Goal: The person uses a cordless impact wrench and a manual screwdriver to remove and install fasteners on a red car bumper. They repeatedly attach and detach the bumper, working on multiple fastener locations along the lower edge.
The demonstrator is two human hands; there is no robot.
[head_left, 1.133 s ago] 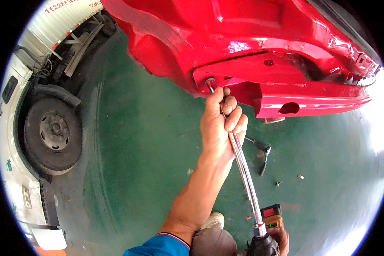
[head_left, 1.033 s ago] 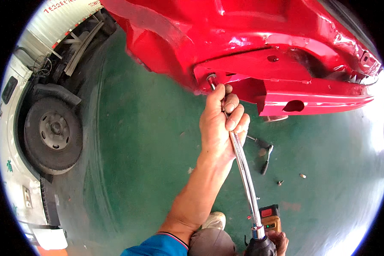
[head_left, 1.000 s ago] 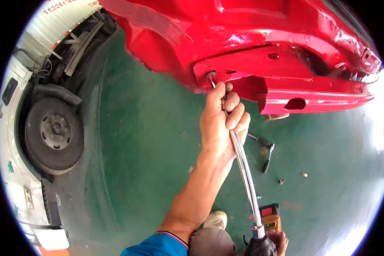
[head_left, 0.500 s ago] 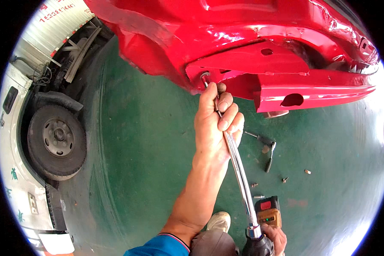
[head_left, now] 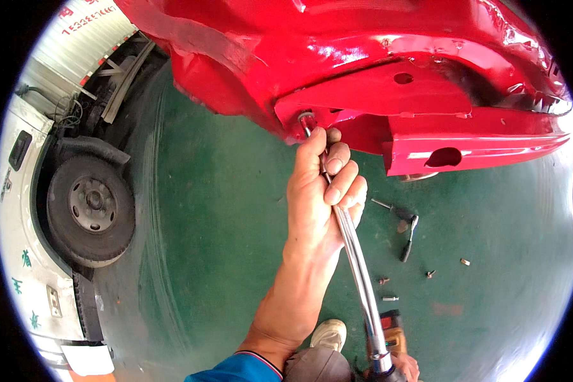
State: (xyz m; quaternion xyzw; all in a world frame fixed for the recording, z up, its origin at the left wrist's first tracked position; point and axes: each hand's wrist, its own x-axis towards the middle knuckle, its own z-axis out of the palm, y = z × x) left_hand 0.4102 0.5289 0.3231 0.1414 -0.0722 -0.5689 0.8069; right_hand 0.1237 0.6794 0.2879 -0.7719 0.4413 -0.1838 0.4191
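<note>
My left hand (head_left: pixel 318 191) is closed round a long chrome extension bar (head_left: pixel 356 267), near its upper end. That end meets a socket (head_left: pixel 307 120) set against a red-painted car body panel (head_left: pixel 331 57). The bar runs down to a battery-powered tool (head_left: pixel 391 337) at the bottom edge, black and tan with a red patch. My right hand (head_left: pixel 406 365), mostly cut off by the edge and partly hidden behind the bar's lower end, is closed on this tool.
A white truck (head_left: pixel 28 191) with a dark wheel (head_left: pixel 90 210) stands at the left. On the green floor (head_left: pixel 204 254) lie a ratchet (head_left: pixel 409 239), a screwdriver-like tool (head_left: pixel 382 204) and several small bolts or sockets (head_left: pixel 430 274). My shoe (head_left: pixel 331 334) shows near the bottom.
My left hand and the bar's upper part sit slightly further left in view. The power tool has sunk toward the bottom edge, more hidden behind the bar. Both grips continue.
</note>
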